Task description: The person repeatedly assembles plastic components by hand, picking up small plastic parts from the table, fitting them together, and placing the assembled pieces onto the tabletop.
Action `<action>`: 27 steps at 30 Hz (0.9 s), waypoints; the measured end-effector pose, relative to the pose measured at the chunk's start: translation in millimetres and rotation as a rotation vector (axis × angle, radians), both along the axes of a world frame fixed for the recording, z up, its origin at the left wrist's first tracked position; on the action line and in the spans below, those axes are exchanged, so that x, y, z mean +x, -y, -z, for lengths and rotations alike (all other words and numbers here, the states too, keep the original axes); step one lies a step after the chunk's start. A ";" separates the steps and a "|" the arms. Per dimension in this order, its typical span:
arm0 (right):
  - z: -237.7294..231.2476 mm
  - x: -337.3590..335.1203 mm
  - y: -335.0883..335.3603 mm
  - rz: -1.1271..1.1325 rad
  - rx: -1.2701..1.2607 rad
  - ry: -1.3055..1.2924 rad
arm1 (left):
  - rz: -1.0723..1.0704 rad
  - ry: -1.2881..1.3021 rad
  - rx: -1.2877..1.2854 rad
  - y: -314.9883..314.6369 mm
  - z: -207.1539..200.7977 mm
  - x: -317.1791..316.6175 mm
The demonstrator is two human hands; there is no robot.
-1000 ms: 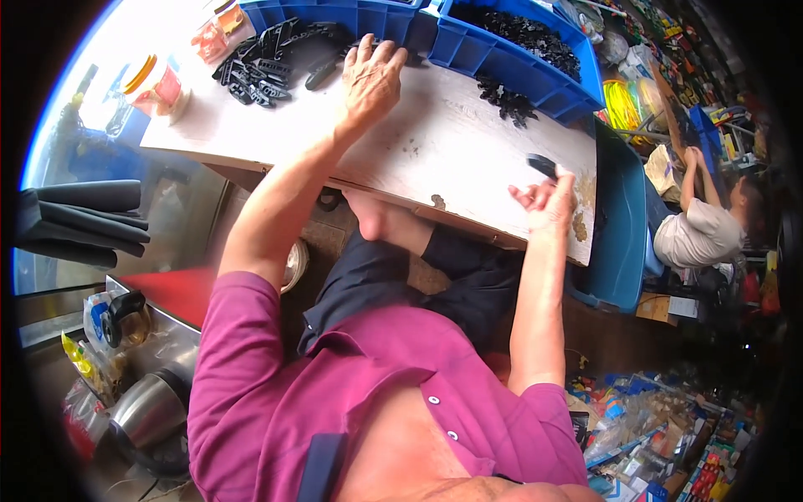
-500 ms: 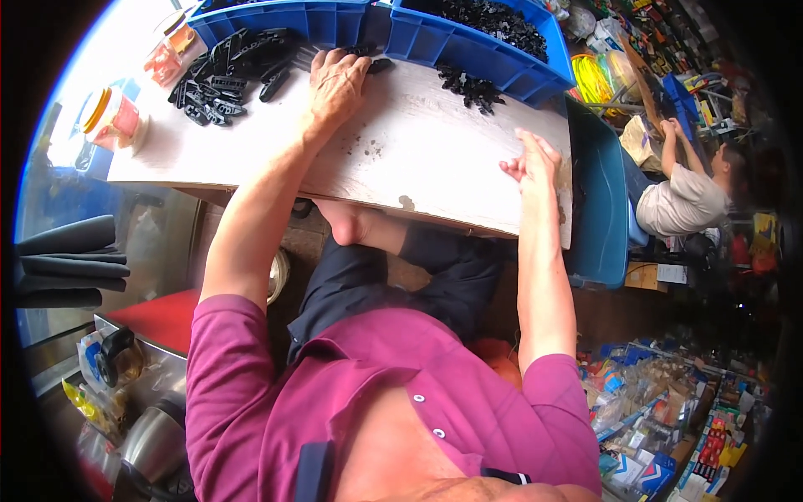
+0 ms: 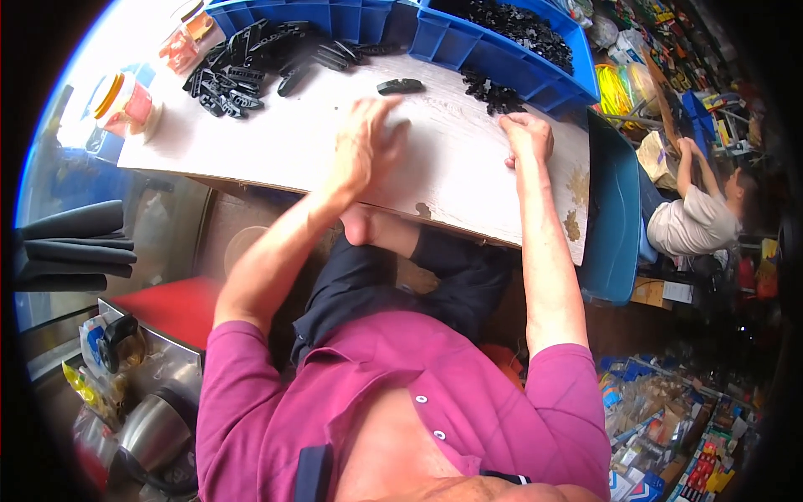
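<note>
Over the middle of the pale tabletop (image 3: 293,146), my left hand (image 3: 366,146) is blurred, with its thumb and fingers apart and nothing visible between them. A single long black plastic piece (image 3: 401,86) lies just beyond its fingertips. My right hand (image 3: 529,138) is closed, its fingers curled at the near edge of a small heap of little black parts (image 3: 493,92). Whether it holds one of them is hidden. More long black plastic pieces (image 3: 230,79) are piled at the far left, with several lying loose beside the pile (image 3: 336,55).
Two blue bins (image 3: 468,48) (image 3: 347,18) line the table's far edge; the right one holds many small black parts. Lidded jars (image 3: 125,105) stand at the left. A teal tub (image 3: 611,217) adjoins the table's right side. Another person (image 3: 694,217) sits farther right.
My left hand has drawn back from the long black pieces toward me and to the right. One piece now lies apart mid-table. My right hand has moved forward to the small parts.
</note>
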State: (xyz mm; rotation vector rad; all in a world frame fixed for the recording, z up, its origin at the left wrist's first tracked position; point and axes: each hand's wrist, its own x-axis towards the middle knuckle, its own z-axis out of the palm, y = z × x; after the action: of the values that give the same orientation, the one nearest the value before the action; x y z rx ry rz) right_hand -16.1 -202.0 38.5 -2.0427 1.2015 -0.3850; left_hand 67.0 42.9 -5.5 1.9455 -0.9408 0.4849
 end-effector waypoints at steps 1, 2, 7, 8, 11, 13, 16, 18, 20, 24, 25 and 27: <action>3.1 -2.3 4.1 -0.006 -0.029 -0.008 | 0.074 -0.603 0.038 0.5 -18.4 -26.5; 2.0 0.4 -0.1 -0.035 -0.058 -0.009 | 0.216 -0.660 -0.189 -0.2 1.6 -34.7; 10.5 -10.8 9.4 -0.074 -0.080 -0.014 | 0.352 -1.176 -0.399 30.5 -15.8 -74.5; 13.8 -15.4 13.9 -0.069 0.037 0.063 | 0.372 -1.246 -0.461 41.2 -14.6 -73.8; 12.5 -26.2 0.3 -0.111 0.254 0.203 | 0.278 -1.350 -0.500 72.4 -7.9 -59.8; 12.4 -36.2 -16.9 -0.269 0.375 0.292 | 0.286 -1.376 -0.475 90.6 -7.5 -48.0; 14.2 -45.4 -36.6 -0.397 0.470 0.378 | 0.349 -1.387 -0.408 96.8 -4.1 -33.3; 15.0 -48.0 -42.2 -0.377 0.480 0.404 | 0.409 -1.367 -0.343 95.4 -1.4 -30.4; 14.9 -52.9 -42.9 -0.353 0.548 0.460 | 0.415 -1.433 -0.378 88.6 -15.3 -34.3; 18.1 -56.9 -51.7 -0.366 0.576 0.556 | 0.499 -1.509 -0.534 69.8 -17.2 -36.2; 18.7 -57.1 -53.3 -0.362 0.576 0.553 | 0.522 -1.493 -0.608 67.5 -15.9 -37.7; 19.5 -56.7 -56.1 -0.377 0.581 0.589 | 0.531 -1.532 -0.628 63.9 -14.1 -39.8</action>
State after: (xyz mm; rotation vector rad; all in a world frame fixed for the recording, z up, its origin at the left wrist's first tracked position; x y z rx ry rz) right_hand -72.8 -146.0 19.0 -1.4508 0.4748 -0.3622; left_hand 27.2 -21.0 8.7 0.9136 -0.1578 -0.8598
